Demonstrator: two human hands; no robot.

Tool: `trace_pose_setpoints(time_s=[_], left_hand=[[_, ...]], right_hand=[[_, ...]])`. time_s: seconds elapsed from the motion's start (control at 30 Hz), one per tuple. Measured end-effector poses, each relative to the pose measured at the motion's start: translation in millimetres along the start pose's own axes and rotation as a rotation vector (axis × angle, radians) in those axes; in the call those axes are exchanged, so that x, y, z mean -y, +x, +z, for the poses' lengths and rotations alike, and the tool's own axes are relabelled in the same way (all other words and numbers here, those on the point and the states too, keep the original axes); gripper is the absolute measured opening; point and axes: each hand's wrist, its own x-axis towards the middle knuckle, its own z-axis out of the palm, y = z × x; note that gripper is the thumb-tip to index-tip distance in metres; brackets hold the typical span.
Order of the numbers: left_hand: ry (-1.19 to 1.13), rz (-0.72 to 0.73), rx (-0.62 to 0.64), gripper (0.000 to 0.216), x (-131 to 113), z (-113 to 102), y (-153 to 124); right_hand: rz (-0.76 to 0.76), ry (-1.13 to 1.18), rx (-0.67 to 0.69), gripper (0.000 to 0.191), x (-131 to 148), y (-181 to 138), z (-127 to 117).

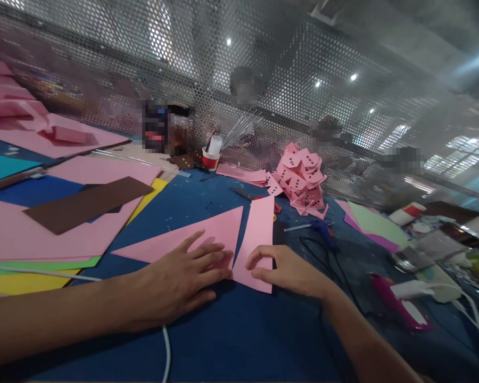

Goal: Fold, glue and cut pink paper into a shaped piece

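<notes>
A pink paper triangle (pixel 207 231) lies on the blue table, its long point toward the left. My left hand (pixel 183 279) rests flat across its lower right part, fingers spread. Beside it, separated by a narrow wedge of blue that closes toward the bottom, is a pink paper strip (pixel 259 234). My right hand (pixel 291 270) reaches over the strip's right edge, with thumb and index finger curled nearly together on its lower part. The other right fingers are mostly hidden. Behind the strip, scissors (pixel 277 207) with red handles are partly covered.
Pink sheets (pixel 64 231) and a brown strip (pixel 91 202) lie at left. Folded pink pieces with dark dots (pixel 301 178) are piled at the back. A blue glue gun (pixel 323 233) with cable lies right, near a magenta object (pixel 401 303). A paper cup (pixel 211 159) stands by the mesh (pixel 207 64).
</notes>
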Motion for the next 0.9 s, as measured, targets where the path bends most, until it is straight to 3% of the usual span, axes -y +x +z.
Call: trace_pose_setpoints(time_s=[0.4,0.7,0.8,0.9], left_hand=[[-0.009,0.003,-0.022,0.038,1,2,-1],[-0.102,-0.040,-0.005,0.036,-1,-2,1],[-0.182,-0.097,-0.018,0.043,-1,-5,0],[-0.360,-0.252,-0.056,0.049,-3,-9,1]], right_hand=[[0.009,-0.011,0.027,0.021,1,-2,-4],[-0.043,0.005,-0.082,0.015,2,-1,-2],[-0.101,0.030,-0.151,0.015,8,-2,0],[-0.144,0.048,-0.183,0.015,14,-2,5]])
